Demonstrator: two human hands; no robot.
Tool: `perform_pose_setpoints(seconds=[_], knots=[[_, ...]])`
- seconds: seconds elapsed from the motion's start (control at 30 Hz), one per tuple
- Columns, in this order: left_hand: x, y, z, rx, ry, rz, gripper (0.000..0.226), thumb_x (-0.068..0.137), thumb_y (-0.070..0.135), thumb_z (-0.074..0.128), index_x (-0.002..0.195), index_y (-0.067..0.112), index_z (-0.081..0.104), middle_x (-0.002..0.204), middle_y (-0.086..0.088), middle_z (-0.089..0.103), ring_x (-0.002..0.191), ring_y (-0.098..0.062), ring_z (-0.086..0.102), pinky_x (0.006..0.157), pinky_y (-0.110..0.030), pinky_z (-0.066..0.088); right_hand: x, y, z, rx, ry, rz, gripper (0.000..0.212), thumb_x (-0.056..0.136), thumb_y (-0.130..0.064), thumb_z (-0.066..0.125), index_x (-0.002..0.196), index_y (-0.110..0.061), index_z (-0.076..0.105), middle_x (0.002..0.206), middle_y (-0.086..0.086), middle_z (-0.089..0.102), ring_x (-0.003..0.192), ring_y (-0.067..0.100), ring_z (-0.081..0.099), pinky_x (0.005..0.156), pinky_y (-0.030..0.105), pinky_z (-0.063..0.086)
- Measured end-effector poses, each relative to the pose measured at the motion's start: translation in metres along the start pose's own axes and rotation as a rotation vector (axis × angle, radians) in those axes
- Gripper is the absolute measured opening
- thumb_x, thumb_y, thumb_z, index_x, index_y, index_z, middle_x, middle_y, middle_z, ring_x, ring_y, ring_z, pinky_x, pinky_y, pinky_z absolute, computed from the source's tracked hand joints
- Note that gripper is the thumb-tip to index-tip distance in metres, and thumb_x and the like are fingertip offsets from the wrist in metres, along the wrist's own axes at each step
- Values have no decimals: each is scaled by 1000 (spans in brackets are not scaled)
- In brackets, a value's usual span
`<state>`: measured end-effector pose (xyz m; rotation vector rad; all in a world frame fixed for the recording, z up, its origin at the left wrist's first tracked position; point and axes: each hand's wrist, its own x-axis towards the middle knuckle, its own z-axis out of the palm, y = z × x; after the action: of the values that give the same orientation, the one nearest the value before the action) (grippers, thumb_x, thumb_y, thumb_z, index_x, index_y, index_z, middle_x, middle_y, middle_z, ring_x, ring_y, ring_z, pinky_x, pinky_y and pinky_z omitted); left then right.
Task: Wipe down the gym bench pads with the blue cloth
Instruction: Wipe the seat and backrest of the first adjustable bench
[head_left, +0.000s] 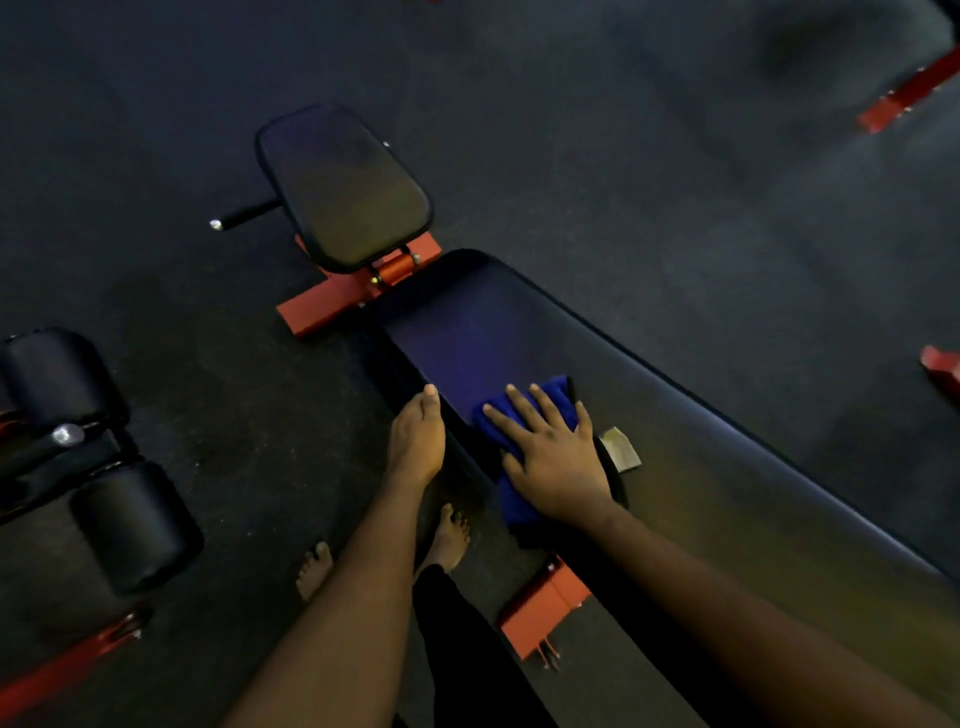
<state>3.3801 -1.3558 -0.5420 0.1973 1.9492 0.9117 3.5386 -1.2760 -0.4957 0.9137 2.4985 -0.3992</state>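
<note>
On the long back pad (701, 431): the blue cloth (551, 394) lies bunched near the pad's near edge, about midway along what we can see.
Right hand (556, 457): flat on top of the cloth, fingers spread and straight, palm pressing it into the vinyl.
Left hand (418, 441): planted at the pad's near edge, just beside the cloth. Only its back and thumb show, and its fingers are hidden, so I can't call whether it grips the edge.
Hands: near each other but apart.
Tan tag (621, 448): on the pad, just past the right hand.
Seat pad (345, 187): beyond the long pad's far end, tilted.
Red frame (322, 312): under and between the two pads.
Roller pads (135, 525): off to the left.
Bare feet (449, 535): on the dark floor (623, 130) beside the bench.
</note>
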Motion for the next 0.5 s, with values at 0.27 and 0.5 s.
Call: perform_pose_setpoints(seconds=[0.27, 0.5], knots=[[-31, 1, 13, 157, -138, 7, 61, 105, 50, 21, 155, 15, 22, 162, -6, 21, 148, -26, 23, 119, -41, 20, -157, 23, 1, 10, 47, 269, 61, 94, -56, 22, 152, -54, 2, 164, -18, -8, 152, 14, -11, 119, 57, -1], [-44, 9, 12, 288, -233, 22, 61, 105, 49, 17, 156, 16, 19, 164, -4, 11, 149, -28, 18, 119, -44, 18, -200, 20, 0, 15, 78, 433, 59, 94, -58, 9, 152, -53, 1, 164, -16, -7, 153, 16, -9, 118, 56, -2]])
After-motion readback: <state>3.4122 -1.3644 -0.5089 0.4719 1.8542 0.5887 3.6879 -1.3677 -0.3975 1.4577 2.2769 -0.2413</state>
